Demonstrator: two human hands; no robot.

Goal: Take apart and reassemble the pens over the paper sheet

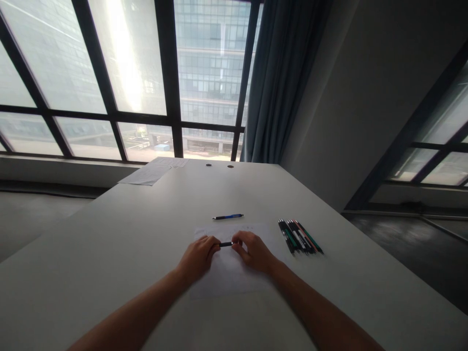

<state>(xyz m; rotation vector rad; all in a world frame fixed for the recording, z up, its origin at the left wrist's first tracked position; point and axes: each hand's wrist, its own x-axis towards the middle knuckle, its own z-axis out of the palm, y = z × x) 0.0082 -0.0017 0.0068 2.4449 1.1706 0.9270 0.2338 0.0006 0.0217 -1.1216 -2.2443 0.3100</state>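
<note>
over a sheet of paper (234, 278) near the front of the white bench (109, 253), the left hand (197, 256) and right hand (254, 251) each have their grip clamped on one end of a dark pen (225, 244). just beyond lies a blue pen (228, 217); to the right, near but apart, a bunch of pens (300, 236). another sheet (151, 171) overhangs the far left edge. wide bare bench lies left and beyond; the right edge runs close past the bunch.
</note>
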